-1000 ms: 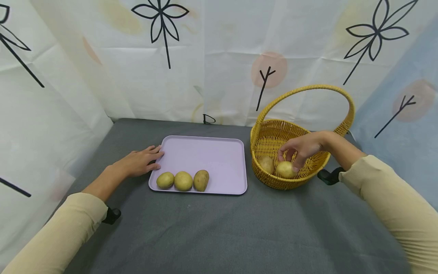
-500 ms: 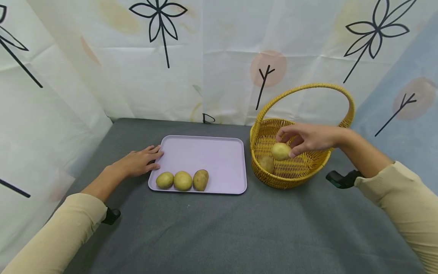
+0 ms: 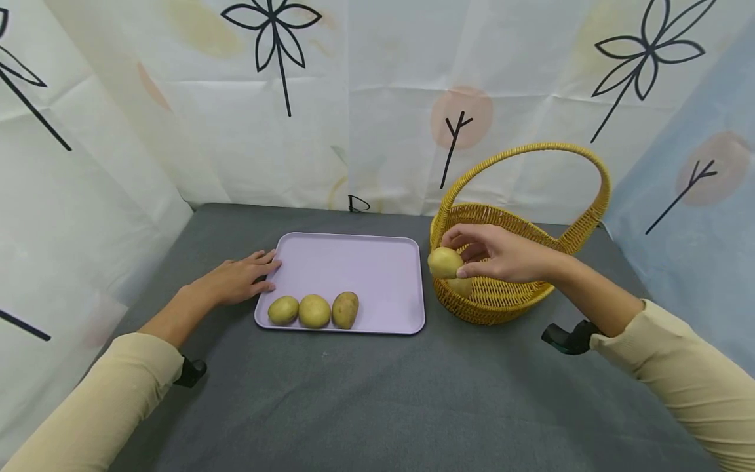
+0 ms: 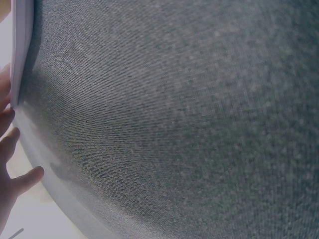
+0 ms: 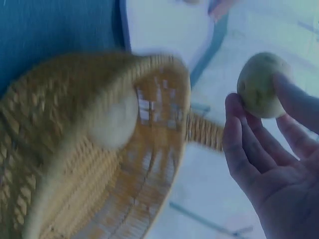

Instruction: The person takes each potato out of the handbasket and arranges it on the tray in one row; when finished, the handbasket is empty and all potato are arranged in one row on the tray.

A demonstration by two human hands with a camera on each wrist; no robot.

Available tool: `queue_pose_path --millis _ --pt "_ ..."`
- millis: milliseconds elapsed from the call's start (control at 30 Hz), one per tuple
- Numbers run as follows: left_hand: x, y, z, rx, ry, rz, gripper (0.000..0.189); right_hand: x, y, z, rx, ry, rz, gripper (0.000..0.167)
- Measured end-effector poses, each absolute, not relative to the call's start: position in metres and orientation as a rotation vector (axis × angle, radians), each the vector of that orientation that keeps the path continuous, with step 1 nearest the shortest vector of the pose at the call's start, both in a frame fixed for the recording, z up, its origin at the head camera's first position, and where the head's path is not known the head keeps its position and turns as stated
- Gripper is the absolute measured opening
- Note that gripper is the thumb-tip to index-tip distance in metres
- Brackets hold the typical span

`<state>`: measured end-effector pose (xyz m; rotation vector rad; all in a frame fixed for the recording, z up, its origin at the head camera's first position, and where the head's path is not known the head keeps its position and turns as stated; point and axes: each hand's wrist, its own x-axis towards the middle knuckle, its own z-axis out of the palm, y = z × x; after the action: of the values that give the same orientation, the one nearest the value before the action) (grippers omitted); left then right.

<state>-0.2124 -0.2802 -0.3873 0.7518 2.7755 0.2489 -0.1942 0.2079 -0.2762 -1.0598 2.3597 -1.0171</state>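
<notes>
My right hand pinches a potato between thumb and fingertips, held above the left rim of the yellow wicker basket. In the right wrist view that potato is plainly gripped at the fingertips. Another potato lies inside the basket, partly covered by the held one. My left hand rests with fingers spread at the left edge of the lilac tray. Three potatoes sit in a row along the tray's front side: a left one, a middle one and a right one.
A grey cloth covers the table. The basket's tall arched handle rises behind my right hand. A patterned white curtain hangs along the back and sides of the table.
My right hand has lifted the potato from the basket's bottom and carried it up and left to the rim. The left hand and the tray's potatoes have stayed put.
</notes>
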Motion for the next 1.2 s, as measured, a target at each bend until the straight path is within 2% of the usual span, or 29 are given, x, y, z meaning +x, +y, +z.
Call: queue_pose_path --millis 300,800,1200 --pt "-0.214 -0.280 -0.389 0.751 2.776 0.235 0.059 -0.181 0.161 -0.298 -1.160 2.277 -0.943 0.040" --pt "-0.213 -0.278 -0.388 0.747 2.776 0.223 0.061 -0.182 0.100 -0.367 -1.290 2.347 -0.747 0.039" --pt "-0.213 -0.279 -0.388 0.752 2.775 0.235 0.060 -0.183 0.084 -0.380 -1.308 2.406 -0.824 0.031"
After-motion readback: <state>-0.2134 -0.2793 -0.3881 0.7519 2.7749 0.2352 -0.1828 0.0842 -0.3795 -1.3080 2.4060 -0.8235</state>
